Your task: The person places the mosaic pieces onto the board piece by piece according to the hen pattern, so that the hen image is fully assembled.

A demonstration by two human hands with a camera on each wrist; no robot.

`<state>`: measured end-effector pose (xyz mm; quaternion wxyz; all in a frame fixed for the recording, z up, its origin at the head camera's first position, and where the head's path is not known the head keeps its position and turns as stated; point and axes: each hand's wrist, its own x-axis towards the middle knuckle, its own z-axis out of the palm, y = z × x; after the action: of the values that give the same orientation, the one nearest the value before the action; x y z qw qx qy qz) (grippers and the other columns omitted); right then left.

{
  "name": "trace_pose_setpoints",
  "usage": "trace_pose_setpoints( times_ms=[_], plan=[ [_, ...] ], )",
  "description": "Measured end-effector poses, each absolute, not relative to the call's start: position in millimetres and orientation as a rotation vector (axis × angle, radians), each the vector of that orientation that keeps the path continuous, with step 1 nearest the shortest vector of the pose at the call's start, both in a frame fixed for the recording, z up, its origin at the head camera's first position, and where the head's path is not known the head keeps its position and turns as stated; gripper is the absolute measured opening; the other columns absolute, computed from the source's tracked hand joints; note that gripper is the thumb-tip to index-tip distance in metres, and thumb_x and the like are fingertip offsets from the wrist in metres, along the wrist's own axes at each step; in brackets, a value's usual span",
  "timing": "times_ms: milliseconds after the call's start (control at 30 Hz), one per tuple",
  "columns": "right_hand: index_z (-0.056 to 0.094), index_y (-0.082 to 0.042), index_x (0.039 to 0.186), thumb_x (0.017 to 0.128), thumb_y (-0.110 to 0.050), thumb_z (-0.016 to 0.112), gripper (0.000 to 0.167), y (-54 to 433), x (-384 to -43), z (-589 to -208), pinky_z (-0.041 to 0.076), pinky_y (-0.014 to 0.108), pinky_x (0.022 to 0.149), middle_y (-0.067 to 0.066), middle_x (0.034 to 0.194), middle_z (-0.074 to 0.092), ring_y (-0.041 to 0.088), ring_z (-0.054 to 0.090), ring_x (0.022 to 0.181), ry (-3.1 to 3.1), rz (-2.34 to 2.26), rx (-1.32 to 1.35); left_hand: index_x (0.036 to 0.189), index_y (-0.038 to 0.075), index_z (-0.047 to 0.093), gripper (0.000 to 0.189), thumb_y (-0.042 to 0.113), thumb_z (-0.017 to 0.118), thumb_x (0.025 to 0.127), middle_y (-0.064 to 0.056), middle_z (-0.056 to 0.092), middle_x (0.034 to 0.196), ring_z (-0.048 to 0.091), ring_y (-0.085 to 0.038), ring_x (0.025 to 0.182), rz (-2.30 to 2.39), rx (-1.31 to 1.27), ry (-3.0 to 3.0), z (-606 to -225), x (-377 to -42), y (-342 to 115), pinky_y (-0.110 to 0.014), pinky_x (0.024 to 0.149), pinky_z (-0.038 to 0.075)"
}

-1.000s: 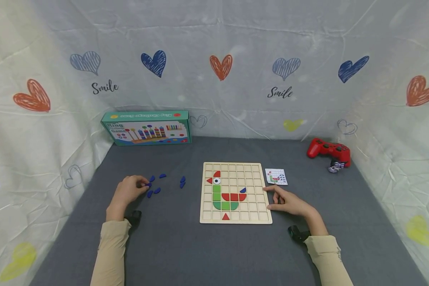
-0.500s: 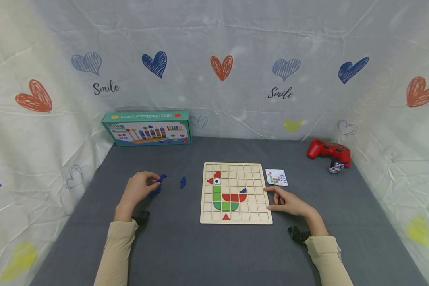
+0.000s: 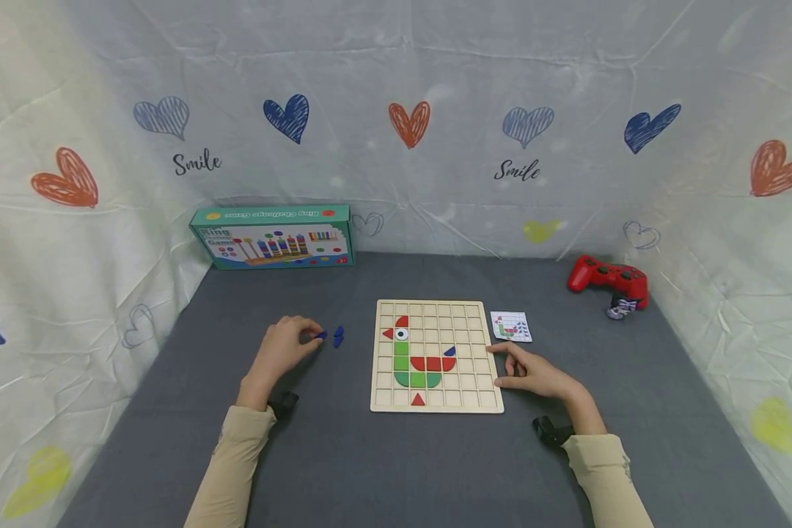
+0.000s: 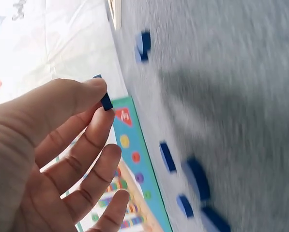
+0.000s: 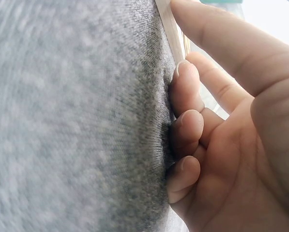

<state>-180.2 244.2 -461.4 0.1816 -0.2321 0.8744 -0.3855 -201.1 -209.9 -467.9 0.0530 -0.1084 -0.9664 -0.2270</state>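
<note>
My left hand (image 3: 280, 356) pinches a small blue piece (image 4: 106, 102) between thumb and index finger, above the table. Just beyond its fingertips lie two blue pieces (image 3: 338, 336) side by side. Several more blue pieces (image 4: 196, 179) show below the hand in the left wrist view; in the head view the hand hides them. The wooden grid board (image 3: 465, 319) carries a bird-like figure of green and red pieces, with one blue piece (image 3: 449, 352) above its red row. At the board's right edge, my right hand (image 3: 534, 372) touches the rim with thumb and index finger, other fingers bent.
A printed pattern card (image 3: 511, 326) lies right of the board's upper corner. The green game box (image 3: 273, 238) stands at the back left. A red game controller (image 3: 603, 277) sits at the back right, with a small dark patterned object (image 3: 622, 307) before it.
My left hand has moved right and slightly away from me, carrying the pinched blue piece from the scattered ones toward the pair. The right hand and board stay put.
</note>
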Motion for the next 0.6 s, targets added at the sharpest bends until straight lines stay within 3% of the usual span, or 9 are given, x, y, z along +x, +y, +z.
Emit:
trace_pose_setpoints(
  times_ms=[600],
  plan=[
    [0.044,0.0,0.131,0.084,-0.013,0.068,0.054,244.9,-180.6,-463.7,0.032,0.019,0.052,0.008,0.079,0.049,0.012,0.039,0.058,2.469,-1.095,-0.658,0.091,0.015,0.073,0.013,0.02,0.074,0.079,0.001,0.066,0.083,0.056,-0.018,0.078,-0.633,-0.397,-2.874,-474.7,-204.8,-149.6,-0.038,0.072,0.044]
  ],
)
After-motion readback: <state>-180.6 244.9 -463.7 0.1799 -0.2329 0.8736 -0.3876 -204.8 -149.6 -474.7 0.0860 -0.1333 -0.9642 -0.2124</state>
